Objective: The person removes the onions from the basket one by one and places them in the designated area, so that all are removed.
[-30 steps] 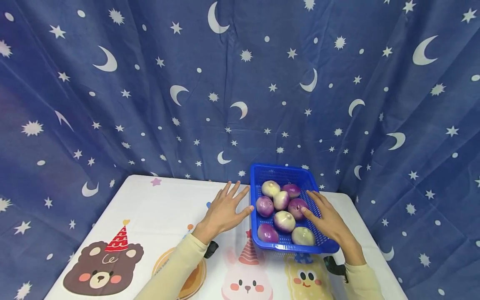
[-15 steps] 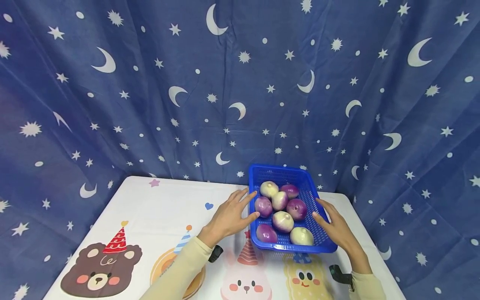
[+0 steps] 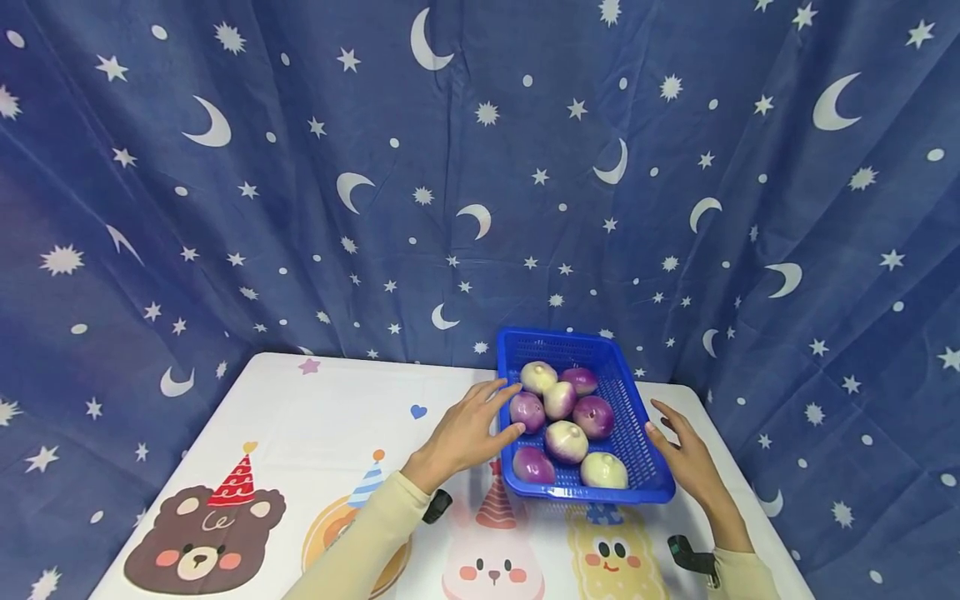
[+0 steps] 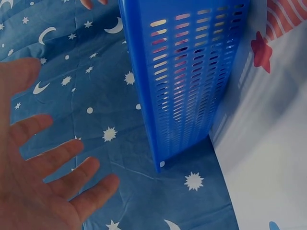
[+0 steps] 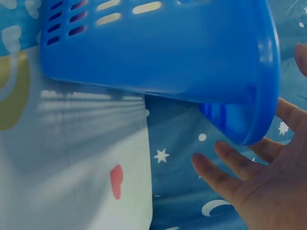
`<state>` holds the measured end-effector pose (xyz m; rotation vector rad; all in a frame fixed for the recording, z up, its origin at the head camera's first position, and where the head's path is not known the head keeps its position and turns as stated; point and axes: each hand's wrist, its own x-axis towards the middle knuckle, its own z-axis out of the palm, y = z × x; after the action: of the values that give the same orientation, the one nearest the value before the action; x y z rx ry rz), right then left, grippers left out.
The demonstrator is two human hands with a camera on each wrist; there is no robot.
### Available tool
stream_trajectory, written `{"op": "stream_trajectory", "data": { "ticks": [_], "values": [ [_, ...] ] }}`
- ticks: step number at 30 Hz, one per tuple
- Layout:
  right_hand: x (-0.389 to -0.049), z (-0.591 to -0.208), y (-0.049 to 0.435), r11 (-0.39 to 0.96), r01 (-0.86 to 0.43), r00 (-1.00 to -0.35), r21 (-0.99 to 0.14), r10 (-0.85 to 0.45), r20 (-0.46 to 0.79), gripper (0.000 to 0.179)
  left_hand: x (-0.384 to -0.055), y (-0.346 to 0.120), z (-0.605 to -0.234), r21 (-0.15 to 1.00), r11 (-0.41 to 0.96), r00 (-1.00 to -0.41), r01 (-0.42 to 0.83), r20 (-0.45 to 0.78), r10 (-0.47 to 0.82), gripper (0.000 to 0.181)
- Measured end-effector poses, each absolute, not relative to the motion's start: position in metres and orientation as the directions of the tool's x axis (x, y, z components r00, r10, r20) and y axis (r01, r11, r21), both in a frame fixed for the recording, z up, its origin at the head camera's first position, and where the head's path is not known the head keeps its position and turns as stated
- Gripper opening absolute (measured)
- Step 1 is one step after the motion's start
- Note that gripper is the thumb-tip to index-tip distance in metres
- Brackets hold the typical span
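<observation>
Where hands [image 3: 462, 432] flank basket rim [image 3: 585, 495], tabletop [image 3: 352, 408] leftward

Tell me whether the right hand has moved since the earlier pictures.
Yes, rightward in the head view: the right hand, earlier reaching over the basket, is now by its right rim.

L hand [image 3: 467, 429] below ctr of head view, fingers [image 4: 96, 196] apart, pointing up & R. R hand [image 3: 692, 457] lower R, relaxed, pointing up & L. L forearm [image 3: 367, 533] slants from bottom, L of ctr; R forearm [image 3: 741, 573] bottom R.
</observation>
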<state>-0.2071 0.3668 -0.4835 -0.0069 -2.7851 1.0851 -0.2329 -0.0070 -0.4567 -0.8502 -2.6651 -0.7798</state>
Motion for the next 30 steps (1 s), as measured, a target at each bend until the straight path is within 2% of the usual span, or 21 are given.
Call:
{"op": "stream_trajectory", "data": {
  "ticks": [5, 12, 24, 30],
  "values": [
    [-0.209, -0.488, 0.370, 0.723, -0.042, -0.990, -0.689, 0.063, 0.126, 0.063, -0.234, -0.006, -0.458, 0.433, 0.673, -0.800, 0.599, 0.366, 0.476, 0.059],
    [-0.211, -0.498, 0.372, 0.694, 0.007, -0.994, -0.720, 0.083, 0.070, 0.065, -0.237, -0.001, -0.461, 0.422, 0.640, -0.766, 0.642, 0.392, 0.510, 0.055],
    [-0.216, -0.510, 0.383, 0.506, 0.113, -0.991, -0.855, 0.122, -0.058, 0.073, -0.247, 0.015, -0.466, 0.540, 0.581, -0.785, 0.609, 0.306, 0.539, 0.059],
    [-0.219, -0.516, 0.386, 0.491, 0.163, -0.984, -0.856, 0.147, -0.103, 0.064, -0.249, 0.019, -0.470, 0.545, 0.587, -0.792, 0.598, 0.291, 0.537, 0.059]
  ]
}}
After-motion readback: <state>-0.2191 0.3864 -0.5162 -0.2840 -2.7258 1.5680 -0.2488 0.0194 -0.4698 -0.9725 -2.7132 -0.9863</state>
